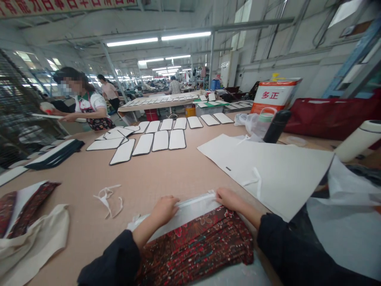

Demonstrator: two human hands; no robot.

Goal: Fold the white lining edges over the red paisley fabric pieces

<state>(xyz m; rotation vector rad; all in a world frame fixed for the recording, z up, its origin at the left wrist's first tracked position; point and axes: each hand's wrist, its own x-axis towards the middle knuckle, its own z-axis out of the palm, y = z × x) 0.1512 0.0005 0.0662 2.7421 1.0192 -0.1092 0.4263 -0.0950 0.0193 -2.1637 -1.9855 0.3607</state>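
In front of me lies a stack of dark red, flower-patterned fabric pieces (193, 246), with several folded edges showing. A whitish, partly see-through plastic bag (196, 206) runs along its far side, and similar plastic shows beneath the stack. My left hand (165, 208) has its fingers closed on the far edge of the plastic bag, left of the middle. At the right end of that same edge, my right hand (228, 198) pinches the plastic. Both sets of fingertips are partly hidden.
Loose white strips (109, 200) lie to the left. White dark-edged panels (160, 141) stand in rows beyond. A large white sheet (268, 171), black bottle (276, 126) and orange-white can (275, 95) are on the right. A co-worker (89, 103) handles a panel at far left.
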